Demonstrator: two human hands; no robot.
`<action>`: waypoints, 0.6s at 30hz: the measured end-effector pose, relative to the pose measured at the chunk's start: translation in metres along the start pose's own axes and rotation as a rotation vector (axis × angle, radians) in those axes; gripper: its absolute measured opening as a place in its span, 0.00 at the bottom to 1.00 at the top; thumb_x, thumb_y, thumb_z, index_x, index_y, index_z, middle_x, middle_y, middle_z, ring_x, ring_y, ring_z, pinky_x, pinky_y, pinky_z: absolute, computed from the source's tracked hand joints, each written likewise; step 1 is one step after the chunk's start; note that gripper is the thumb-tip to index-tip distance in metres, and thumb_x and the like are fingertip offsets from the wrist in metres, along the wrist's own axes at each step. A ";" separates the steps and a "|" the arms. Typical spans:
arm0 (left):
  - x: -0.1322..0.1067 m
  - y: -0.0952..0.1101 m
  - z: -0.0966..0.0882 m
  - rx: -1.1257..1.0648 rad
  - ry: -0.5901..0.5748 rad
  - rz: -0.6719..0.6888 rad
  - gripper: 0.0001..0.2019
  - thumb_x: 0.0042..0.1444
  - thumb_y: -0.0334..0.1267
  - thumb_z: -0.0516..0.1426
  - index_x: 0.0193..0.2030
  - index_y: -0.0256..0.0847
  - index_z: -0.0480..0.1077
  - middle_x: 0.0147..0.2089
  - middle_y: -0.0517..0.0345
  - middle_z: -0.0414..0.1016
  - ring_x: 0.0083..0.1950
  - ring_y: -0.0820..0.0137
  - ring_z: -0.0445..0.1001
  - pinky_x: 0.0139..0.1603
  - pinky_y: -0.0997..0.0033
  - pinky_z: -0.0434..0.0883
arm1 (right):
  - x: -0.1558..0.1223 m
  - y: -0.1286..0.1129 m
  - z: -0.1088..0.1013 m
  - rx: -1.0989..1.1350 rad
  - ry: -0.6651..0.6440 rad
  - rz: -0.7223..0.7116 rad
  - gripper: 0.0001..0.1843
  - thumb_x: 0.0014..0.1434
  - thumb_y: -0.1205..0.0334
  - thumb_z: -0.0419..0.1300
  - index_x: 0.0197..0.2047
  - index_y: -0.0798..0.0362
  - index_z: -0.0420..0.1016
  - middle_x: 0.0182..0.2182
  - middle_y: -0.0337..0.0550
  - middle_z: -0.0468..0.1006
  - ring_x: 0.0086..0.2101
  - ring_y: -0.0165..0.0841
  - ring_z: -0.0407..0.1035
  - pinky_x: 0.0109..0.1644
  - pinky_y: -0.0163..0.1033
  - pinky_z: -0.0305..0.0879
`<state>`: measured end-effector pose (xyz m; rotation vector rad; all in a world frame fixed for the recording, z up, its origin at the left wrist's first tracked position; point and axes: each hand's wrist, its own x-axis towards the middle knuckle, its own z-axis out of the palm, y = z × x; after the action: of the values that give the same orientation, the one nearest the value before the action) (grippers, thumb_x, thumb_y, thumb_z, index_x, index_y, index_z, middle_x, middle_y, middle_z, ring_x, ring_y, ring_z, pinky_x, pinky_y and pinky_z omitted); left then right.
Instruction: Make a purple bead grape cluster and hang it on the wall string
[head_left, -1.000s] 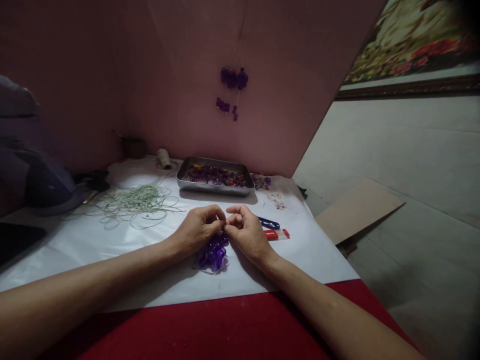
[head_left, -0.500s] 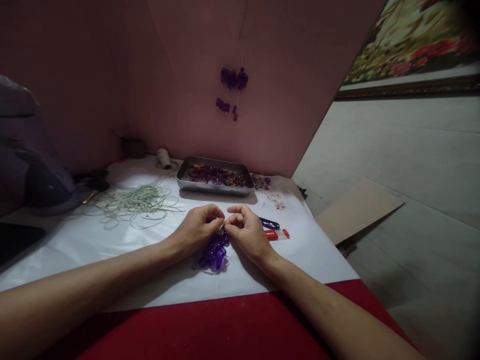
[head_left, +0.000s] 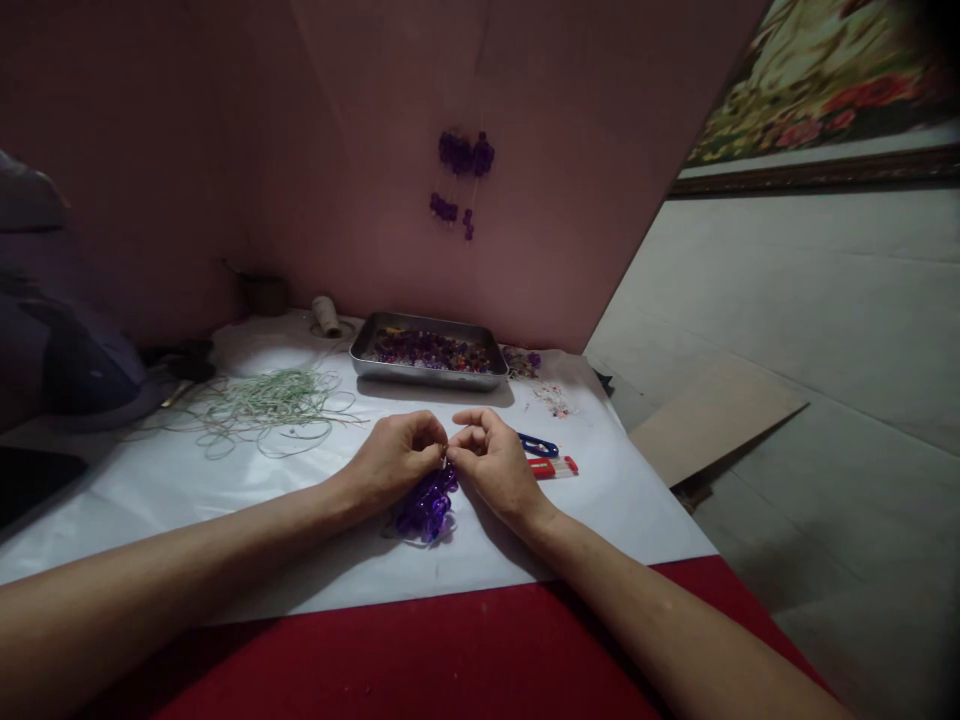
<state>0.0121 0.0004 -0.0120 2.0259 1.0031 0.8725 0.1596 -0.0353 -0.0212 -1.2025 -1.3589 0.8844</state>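
Both hands meet over the white sheet (head_left: 337, 570), fingertips nearly touching. My left hand (head_left: 396, 458) is closed in a pinch at the top of a cluster of shiny purple beads (head_left: 426, 510). My right hand (head_left: 496, 466) pinches at the same spot with thumb and forefinger, its other fingers curled. A small pale bit, perhaps thread, shows between the fingertips; its detail is too small to make out. The bead cluster rests on the sheet below the hands. Just right of my right hand lie a blue-handled tool (head_left: 538, 445) and a red case (head_left: 553, 467).
A metal tray (head_left: 427, 378) of mixed beads stands at the back, with loose small beads (head_left: 555, 401) to its right. Tangled pale green cord (head_left: 281, 400) and a thread spool (head_left: 325, 316) are left. Purple bead pieces (head_left: 465, 153) hang on the wall.
The view has shifted very slightly. Both hands keep their pinch at the top of the purple beads; the fingertips have moved only a little.
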 end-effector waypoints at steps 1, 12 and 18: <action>0.000 0.000 0.000 0.006 0.001 0.000 0.04 0.47 0.33 0.54 0.29 0.37 0.70 0.25 0.59 0.72 0.28 0.72 0.68 0.30 0.72 0.65 | 0.000 0.000 0.000 -0.004 0.001 0.000 0.16 0.45 0.70 0.58 0.40 0.53 0.64 0.23 0.33 0.71 0.26 0.31 0.66 0.35 0.40 0.62; -0.001 -0.001 0.000 0.022 0.002 0.039 0.05 0.50 0.34 0.53 0.28 0.38 0.69 0.26 0.60 0.71 0.29 0.72 0.67 0.31 0.72 0.64 | -0.001 0.002 0.000 -0.023 0.001 -0.020 0.16 0.46 0.72 0.58 0.41 0.54 0.66 0.23 0.34 0.71 0.27 0.30 0.65 0.34 0.39 0.62; 0.000 -0.001 0.002 -0.010 0.014 0.018 0.04 0.49 0.33 0.52 0.27 0.39 0.67 0.25 0.61 0.70 0.28 0.72 0.66 0.31 0.72 0.64 | 0.000 0.003 0.000 -0.012 -0.016 -0.024 0.15 0.46 0.72 0.57 0.40 0.53 0.65 0.23 0.33 0.70 0.25 0.30 0.64 0.33 0.38 0.61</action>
<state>0.0132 0.0004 -0.0136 2.0261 0.9875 0.9004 0.1600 -0.0345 -0.0244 -1.1886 -1.3907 0.8718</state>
